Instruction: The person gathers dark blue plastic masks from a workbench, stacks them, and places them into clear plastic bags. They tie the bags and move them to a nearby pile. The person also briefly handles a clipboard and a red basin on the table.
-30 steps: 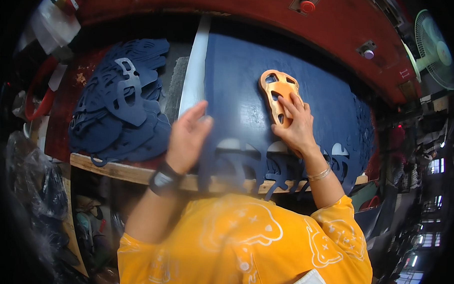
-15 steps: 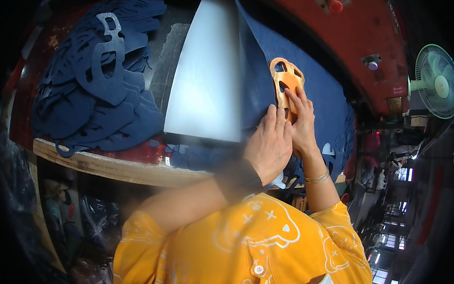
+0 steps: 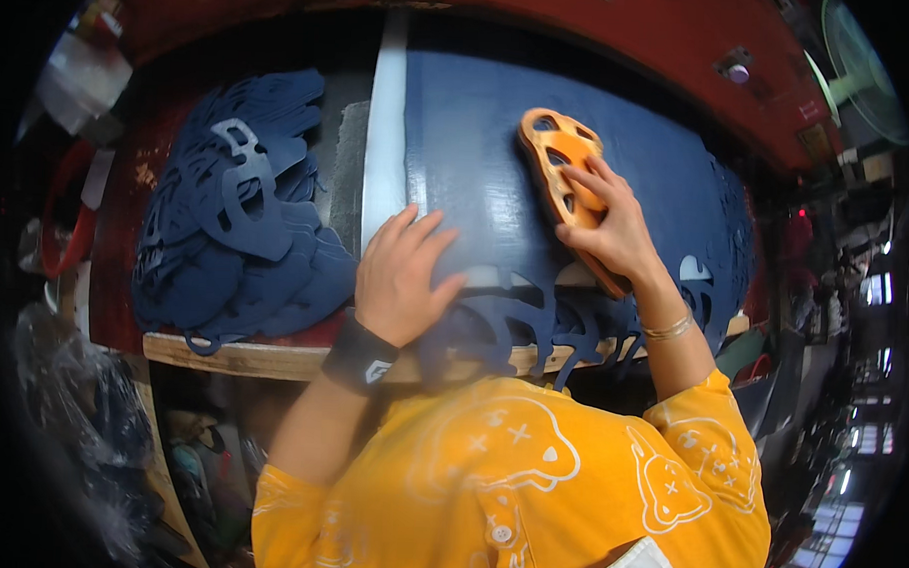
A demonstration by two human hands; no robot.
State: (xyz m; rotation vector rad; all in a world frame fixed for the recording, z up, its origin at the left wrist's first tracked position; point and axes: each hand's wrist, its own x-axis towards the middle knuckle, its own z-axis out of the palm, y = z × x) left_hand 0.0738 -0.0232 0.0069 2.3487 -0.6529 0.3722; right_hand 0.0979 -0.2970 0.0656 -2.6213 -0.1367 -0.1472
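My right hand grips the lower right part of an orange cutting die, an elongated tool with several openings in it. The die rests tilted on a dark blue sheet, spread over the table in front of me. My left hand, with a black band at the wrist, is spread with fingers apart at the near left edge of the sheet, beside a white strip of board. It holds nothing. Blue cut-out scraps with large gaps hang along the near edge between my hands.
A heap of blue cut pieces lies on the left, with a lighter shiny one on top. A wooden rail runs along the table's near edge. Beyond the sheet stands a red machine beam with a button. A fan is at the far right.
The blue sheet's lifted left part now lies down over most of the white board. My left hand has left the die and moved left; my right hand stays on the die.
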